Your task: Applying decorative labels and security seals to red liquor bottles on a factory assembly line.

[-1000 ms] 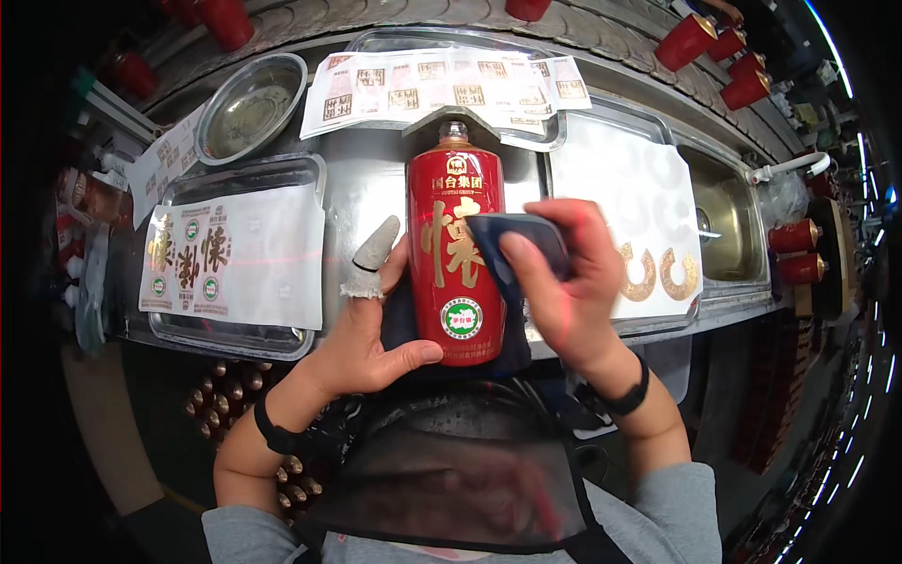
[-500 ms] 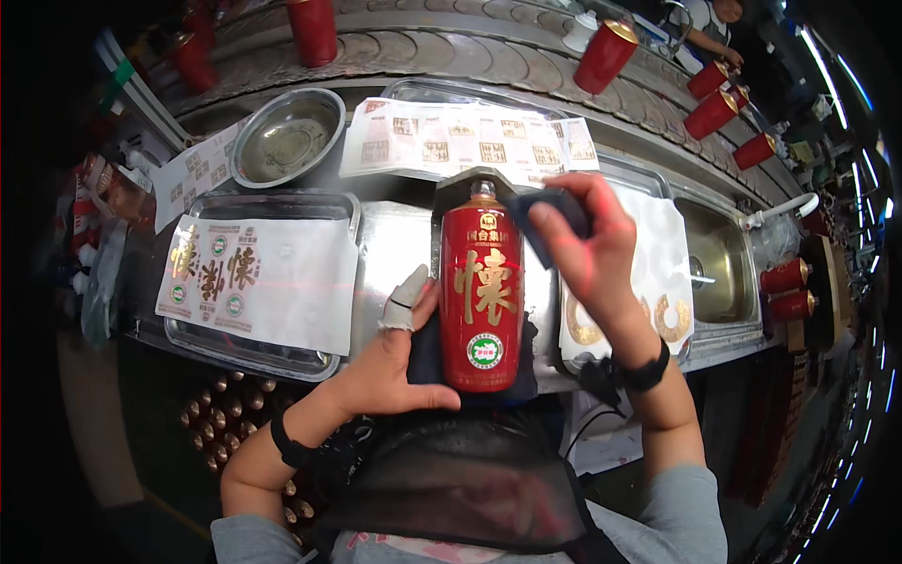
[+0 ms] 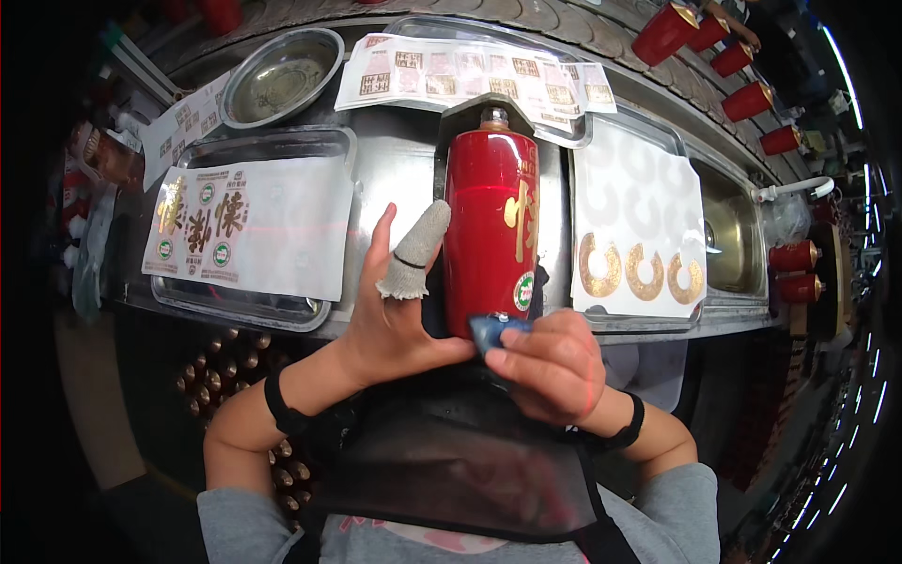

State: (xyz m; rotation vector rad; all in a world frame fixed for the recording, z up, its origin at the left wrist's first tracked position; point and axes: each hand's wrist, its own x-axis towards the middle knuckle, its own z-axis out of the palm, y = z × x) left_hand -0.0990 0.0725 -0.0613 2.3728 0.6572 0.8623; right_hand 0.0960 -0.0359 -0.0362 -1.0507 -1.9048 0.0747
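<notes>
At left, a big metal tray [image 3: 310, 310] holds a white sheet [image 3: 291, 226] with gold and green marks. The right tray [image 3: 648, 127] holds a sheet with open gold rings [image 3: 589, 273]. A red bottle [image 3: 484, 216] is in the middle; it looks hard, heavy and slippery and might break, so its neck and bottom seem best to hold. The bowl [image 3: 268, 120], upper left, may hold water; I can't tell. Low in the middle, the left hand [image 3: 395, 329] is spread, its thumb by the bottle's bottom. The right hand [image 3: 554, 362] pinches a blue pad [image 3: 487, 332] there.
</notes>
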